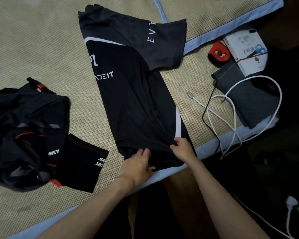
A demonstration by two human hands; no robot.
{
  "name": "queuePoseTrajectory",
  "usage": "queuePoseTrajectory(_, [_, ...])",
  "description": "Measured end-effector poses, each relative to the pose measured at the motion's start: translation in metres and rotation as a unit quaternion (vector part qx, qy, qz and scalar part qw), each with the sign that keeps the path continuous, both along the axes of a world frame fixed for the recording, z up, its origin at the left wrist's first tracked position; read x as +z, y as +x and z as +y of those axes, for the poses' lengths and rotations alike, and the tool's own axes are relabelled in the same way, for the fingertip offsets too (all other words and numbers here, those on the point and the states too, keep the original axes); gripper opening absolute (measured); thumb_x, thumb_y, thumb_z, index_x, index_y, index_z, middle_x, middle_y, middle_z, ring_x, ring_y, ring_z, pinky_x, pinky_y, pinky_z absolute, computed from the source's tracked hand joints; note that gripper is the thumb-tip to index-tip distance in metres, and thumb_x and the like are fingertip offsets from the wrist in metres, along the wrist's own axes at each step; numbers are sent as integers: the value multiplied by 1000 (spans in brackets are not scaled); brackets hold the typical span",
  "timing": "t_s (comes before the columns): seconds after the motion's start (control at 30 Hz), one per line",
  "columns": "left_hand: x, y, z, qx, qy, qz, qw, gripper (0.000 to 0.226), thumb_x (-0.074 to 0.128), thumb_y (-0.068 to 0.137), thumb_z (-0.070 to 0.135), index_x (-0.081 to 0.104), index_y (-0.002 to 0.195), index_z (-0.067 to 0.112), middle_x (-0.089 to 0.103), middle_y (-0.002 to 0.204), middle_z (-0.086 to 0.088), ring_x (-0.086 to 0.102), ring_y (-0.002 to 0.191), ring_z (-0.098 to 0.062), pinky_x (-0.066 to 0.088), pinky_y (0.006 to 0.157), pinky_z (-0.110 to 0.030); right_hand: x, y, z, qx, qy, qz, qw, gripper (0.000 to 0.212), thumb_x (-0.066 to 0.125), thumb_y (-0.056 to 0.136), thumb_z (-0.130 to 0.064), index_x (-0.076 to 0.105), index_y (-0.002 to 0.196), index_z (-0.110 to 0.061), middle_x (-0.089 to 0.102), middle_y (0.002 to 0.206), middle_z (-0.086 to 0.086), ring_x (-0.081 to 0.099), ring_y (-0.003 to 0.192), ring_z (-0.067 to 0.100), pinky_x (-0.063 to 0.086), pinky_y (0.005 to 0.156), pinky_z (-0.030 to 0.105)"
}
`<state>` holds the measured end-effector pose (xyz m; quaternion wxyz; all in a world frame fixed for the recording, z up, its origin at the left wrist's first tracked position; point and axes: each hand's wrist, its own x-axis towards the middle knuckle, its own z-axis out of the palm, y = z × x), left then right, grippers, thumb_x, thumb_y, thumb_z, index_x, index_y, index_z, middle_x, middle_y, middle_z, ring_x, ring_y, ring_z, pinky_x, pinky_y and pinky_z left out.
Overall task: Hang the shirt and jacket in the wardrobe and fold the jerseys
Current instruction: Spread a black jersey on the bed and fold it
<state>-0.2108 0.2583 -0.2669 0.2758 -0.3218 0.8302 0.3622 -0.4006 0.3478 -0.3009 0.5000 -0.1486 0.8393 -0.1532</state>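
Two hands of mine reach out over the near edge of the bed (214,138). My left hand (138,167) lies palm down on the bottom hem of the black jersey (135,104), with its fingers (143,152) pointing away from me and bent a little into the cloth. I cannot tell if it pinches the hem or only presses it. My right hand (183,148) is just beside it, a bit farther up, and its fingers are curled and pinch a small bunch of the cloth near the white stripe.

This jersey is folded into a long strip. It runs from my hands up the middle of the bed, with one grey sleeve (164,42) sticking out to the right at the top. Its hem sits right at the blue border of the mat (33,49), almost hanging off.

More black jerseys (29,135) lie in a messy pile on my left, well apart from my hands. A folded black one (83,163) touches that pile and lies near my left wrist.

On my right are a white cable (231,107), a grey cloth pouch (248,95), a white box (245,50) and a small red and black thing (218,53). Bare mat shows between the long jersey and the pile, and between the jersey and the cable.
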Motion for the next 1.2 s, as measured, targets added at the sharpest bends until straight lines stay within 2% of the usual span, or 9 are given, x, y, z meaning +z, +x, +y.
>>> queuePoseTrajectory(0.13, [-18, 43, -8, -59, -109, -71, 990, 65, 67, 79, 50, 41, 131, 20, 44, 128, -2, 50, 117, -27, 42, 94, -43, -13, 6, 10, -44, -23, 21, 999, 30, 46, 100, -12, 48, 70, -16, 53, 69, 0, 50, 65, 14, 35, 57, 28])
queuePoseTrajectory(0.23, [-28, 65, -7, -99, -119, -54, 986, 56, 70, 75, 41, 53, 124, 21, 56, 118, 0, 56, 110, -28, 44, 91, -42, -20, 10, 17, -54, -38, 11, 998, 21, 45, 106, -20, 63, 100, -11, 66, 95, 1, 61, 87, 15, 44, 70, 26])
queuePoseTrajectory(0.4, [-29, 77, -11, -154, -183, 30, 971, 30, 82, 51, 22, 63, 74, 21, 59, 77, -2, 62, 78, -27, 55, 79, -41, -15, 18, 20, -96, -76, 39, 992, 30, 41, 110, -27, 60, 123, -8, 65, 110, 2, 59, 101, 16, 41, 84, 28])
queuePoseTrajectory(0.53, [-13, 74, -15, -168, -100, -9, 981, 33, 80, 75, 29, 52, 92, 23, 63, 68, 1, 66, 65, -21, 50, 64, -31, -10, 20, 15, -147, -92, 42, 984, 32, 40, 110, -27, 60, 126, -8, 65, 114, 3, 61, 106, 19, 48, 88, 33])
queuePoseTrajectory(0.73, [16, 89, 5, 60, 17, -24, 998, 13, 42, 95, 19, 30, 93, 23, 60, 58, -6, 63, 57, -32, 52, 62, -45, -8, 11, 15, -121, -86, 29, 988, 29, 41, 110, -23, 62, 122, -7, 68, 115, 8, 63, 109, 25, 52, 97, 40])
queuePoseTrajectory(0.87, [29, 85, 32, 383, 148, -11, 912, 17, 37, 103, 6, 33, 94, 19, 67, 52, -14, 67, 49, -25, 50, 60, -27, -5, 8, 19, -93, -67, 1, 993, 34, 39, 110, -20, 56, 136, -4, 63, 131, 9, 57, 123, 24, 41, 96, 27])
queuePoseTrajectory(1.03, [8, 85, 35, 378, 173, -20, 909, 18, 41, 105, 11, 51, 113, 23, 76, 68, -6, 73, 62, -15, 59, 64, -27, -7, 8, 17, -111, -37, -33, 993, 43, 38, 111, -22, 44, 150, -5, 51, 149, 9, 46, 140, 27, 37, 112, 33])
queuePoseTrajectory(1.13, [-8, 93, 29, 326, 141, -28, 934, 21, 47, 102, 17, 63, 95, 28, 76, 81, -1, 74, 77, -22, 59, 77, -47, -11, 7, 18, -114, -36, -34, 992, 41, 38, 111, -22, 47, 147, -5, 53, 147, 10, 48, 138, 28, 38, 110, 33])
queuePoseTrajectory(1.2, [-11, 92, 28, 443, 207, -1, 872, 23, 53, 102, 15, 71, 89, 19, 76, 88, -7, 72, 90, -30, 57, 85, -54, -15, 5, 19, -108, -43, -31, 993, 39, 38, 111, -21, 50, 144, -4, 56, 143, 11, 51, 134, 28, 38, 104, 28])
